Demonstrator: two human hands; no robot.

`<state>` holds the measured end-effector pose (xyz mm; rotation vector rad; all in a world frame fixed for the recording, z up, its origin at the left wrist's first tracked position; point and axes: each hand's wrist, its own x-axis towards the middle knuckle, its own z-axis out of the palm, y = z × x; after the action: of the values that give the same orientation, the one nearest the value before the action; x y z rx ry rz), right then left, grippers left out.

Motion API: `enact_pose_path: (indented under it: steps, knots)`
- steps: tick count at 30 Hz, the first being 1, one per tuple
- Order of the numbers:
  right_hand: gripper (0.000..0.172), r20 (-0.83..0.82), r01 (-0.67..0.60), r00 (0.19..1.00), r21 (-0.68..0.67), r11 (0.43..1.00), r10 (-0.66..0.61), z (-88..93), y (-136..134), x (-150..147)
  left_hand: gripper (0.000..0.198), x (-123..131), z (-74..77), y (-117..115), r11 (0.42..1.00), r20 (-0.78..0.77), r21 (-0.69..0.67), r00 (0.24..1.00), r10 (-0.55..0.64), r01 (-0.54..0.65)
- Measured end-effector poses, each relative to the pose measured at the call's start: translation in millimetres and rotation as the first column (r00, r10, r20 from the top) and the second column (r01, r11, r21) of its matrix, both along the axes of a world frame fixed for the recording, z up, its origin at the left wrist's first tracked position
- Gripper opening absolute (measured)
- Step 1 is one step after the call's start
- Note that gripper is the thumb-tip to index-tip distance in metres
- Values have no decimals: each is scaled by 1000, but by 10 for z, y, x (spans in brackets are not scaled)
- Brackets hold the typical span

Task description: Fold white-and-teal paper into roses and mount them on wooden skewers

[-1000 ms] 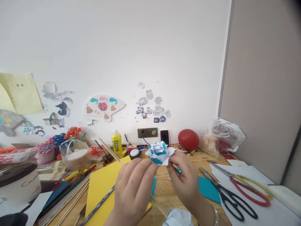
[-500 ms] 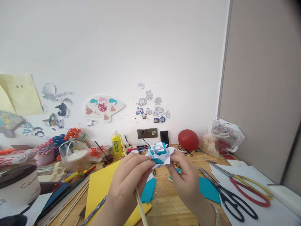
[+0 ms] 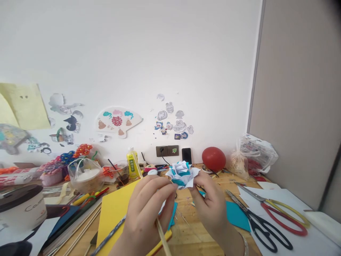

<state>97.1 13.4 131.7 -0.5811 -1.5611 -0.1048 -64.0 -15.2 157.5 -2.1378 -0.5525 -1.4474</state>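
A flower of white and blue paper (image 3: pixel 183 173) is held up over the middle of the wooden table. Its right petals are pinched between thumb and fingers of my right hand (image 3: pixel 211 206). My left hand (image 3: pixel 149 209) has its fingertips closed at the flower's lower left edge. A thin pale wooden stick (image 3: pixel 163 239) passes slantwise through my left hand, coming out above the knuckles and below the palm. The underside of the flower is hidden.
Yellow sheets (image 3: pixel 113 208) and wooden sticks lie left, beyond them a lidded cup (image 3: pixel 22 209). Black scissors (image 3: pixel 259 222), red-and-yellow scissors (image 3: pixel 283 213) and blue paper (image 3: pixel 237 215) lie right. A yellow bottle (image 3: pixel 132 163) and red balloon (image 3: pixel 213 158) stand near the wall.
The fingers of my left hand have shifted slightly down and right at the flower's edge, and the stick's lower end has swung a little right. My right hand keeps its pinch.
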Motion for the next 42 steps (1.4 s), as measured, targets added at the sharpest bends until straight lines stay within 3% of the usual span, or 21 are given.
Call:
enact_pose_path:
  steps: [6, 17, 35, 42]
  knots:
    - [13, 30, -4, 1000, 38, 999, 3, 25, -3, 11, 29, -42, 55, -3, 998, 101, -53, 995, -23, 29]
    - [17, 90, 25, 995, 110, 994, -35, 53, -11, 6, 17, -25, 155, -54, 998, 20, -61, 1000, 24, -23]
    - [17, 108, 40, 993, 140, 989, -55, 39, -8, -10, 13, -40, 129, -111, 996, -73, 20, 993, 88, -87]
    - [17, 114, 37, 992, 132, 991, -52, 26, -28, -17, 18, -122, 21, -103, 988, -149, 54, 978, 149, -142]
